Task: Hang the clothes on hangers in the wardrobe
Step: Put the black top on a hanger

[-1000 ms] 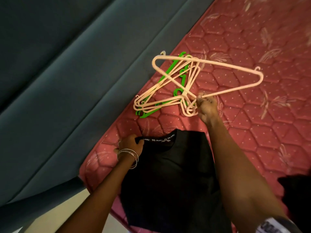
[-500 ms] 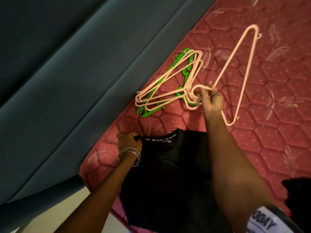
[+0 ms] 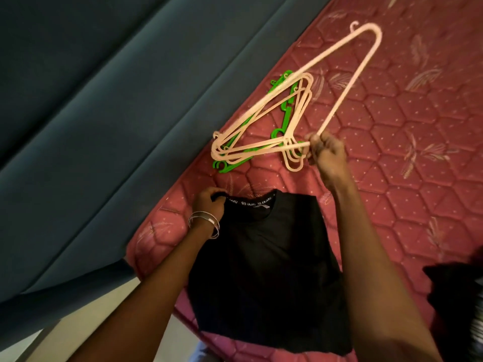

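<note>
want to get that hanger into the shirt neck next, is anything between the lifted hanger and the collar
Nothing visible blocks it. The right hand grips the lifted peach hanger above the hanger pile. Only bare mattress separates it from the black shirt, whose collar the left hand holds.

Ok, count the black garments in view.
2. One black shirt lies on the mattress, its collar gripped by the left hand. A second dark garment sits at the right edge, mostly cut off.
</note>
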`<state>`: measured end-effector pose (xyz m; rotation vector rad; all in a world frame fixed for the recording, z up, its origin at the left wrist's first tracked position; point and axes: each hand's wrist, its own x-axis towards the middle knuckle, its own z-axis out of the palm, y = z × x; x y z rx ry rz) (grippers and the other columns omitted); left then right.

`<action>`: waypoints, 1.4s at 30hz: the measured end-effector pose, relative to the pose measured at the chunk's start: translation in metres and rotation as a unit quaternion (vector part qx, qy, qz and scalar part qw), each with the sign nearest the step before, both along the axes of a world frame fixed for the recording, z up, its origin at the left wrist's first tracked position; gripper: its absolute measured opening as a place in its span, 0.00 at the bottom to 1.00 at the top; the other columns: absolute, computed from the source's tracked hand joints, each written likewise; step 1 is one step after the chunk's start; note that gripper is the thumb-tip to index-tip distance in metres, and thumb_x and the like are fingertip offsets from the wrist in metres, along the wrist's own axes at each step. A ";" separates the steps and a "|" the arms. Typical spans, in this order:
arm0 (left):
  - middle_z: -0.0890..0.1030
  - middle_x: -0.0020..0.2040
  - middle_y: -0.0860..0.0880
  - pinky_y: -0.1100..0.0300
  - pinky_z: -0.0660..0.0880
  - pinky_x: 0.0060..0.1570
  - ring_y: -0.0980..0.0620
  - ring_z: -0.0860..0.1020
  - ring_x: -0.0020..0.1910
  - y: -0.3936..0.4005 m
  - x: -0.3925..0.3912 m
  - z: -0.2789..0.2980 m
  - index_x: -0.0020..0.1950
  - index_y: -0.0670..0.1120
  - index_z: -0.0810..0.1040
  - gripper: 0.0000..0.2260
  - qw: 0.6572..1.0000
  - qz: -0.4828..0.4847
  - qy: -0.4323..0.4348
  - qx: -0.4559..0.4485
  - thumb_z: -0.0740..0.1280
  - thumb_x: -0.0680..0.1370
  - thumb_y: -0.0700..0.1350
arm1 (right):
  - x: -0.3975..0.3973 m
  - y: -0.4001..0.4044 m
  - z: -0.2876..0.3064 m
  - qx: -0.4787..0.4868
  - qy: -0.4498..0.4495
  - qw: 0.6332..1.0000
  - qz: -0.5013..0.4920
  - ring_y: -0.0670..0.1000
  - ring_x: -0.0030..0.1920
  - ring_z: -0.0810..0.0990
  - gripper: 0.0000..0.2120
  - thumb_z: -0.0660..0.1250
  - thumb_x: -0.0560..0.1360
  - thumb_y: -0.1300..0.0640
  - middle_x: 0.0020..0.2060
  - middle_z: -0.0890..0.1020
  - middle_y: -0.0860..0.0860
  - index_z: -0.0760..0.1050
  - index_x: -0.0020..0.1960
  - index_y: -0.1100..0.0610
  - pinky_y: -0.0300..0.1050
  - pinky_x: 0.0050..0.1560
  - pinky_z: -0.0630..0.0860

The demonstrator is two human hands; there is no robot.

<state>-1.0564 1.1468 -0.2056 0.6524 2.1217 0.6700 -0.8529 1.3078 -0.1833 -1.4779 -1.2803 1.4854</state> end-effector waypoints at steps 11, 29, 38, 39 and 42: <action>0.83 0.44 0.48 0.69 0.73 0.46 0.57 0.79 0.43 -0.038 0.046 0.103 0.47 0.43 0.83 0.09 0.993 -0.040 -0.017 0.111 0.71 0.70 0.33 | 0.132 -0.083 0.094 0.229 -0.209 0.943 0.124 0.47 0.34 0.73 0.09 0.55 0.79 0.52 0.33 0.75 0.46 0.72 0.48 0.41 0.49 0.40 0.71; 0.84 0.49 0.48 0.56 0.76 0.54 0.47 0.79 0.52 -0.118 0.113 0.329 0.53 0.55 0.83 0.10 0.960 -0.151 0.145 0.185 0.67 0.75 0.53 | 0.174 -0.202 0.319 0.398 -0.073 0.907 0.119 0.43 0.37 0.74 0.13 0.57 0.80 0.65 0.37 0.76 0.42 0.71 0.46 0.49 0.36 0.43 0.71; 0.78 0.34 0.44 0.56 0.77 0.39 0.47 0.78 0.35 -0.144 0.110 0.400 0.33 0.44 0.78 0.09 0.962 0.010 -0.079 0.262 0.69 0.74 0.39 | 0.140 -0.224 0.324 0.426 -0.402 0.760 0.281 0.54 0.47 0.75 0.13 0.58 0.72 0.67 0.34 0.72 0.43 0.75 0.50 0.54 0.51 0.48 0.67; 0.78 0.34 0.44 0.56 0.75 0.38 0.47 0.77 0.35 -0.146 0.105 0.406 0.34 0.43 0.79 0.08 0.962 0.010 -0.058 0.266 0.69 0.73 0.39 | 0.144 -0.225 0.327 0.413 -0.440 0.743 0.290 0.55 0.49 0.75 0.13 0.58 0.73 0.66 0.37 0.74 0.45 0.74 0.51 0.53 0.51 0.48 0.67; 0.78 0.35 0.46 0.55 0.74 0.39 0.50 0.75 0.37 -0.148 0.090 0.417 0.35 0.44 0.83 0.03 0.961 -0.013 0.037 0.273 0.71 0.69 0.38 | 0.156 -0.229 0.337 0.402 -0.523 0.695 0.287 0.56 0.55 0.75 0.13 0.56 0.76 0.64 0.48 0.78 0.54 0.71 0.57 0.52 0.51 0.46 0.67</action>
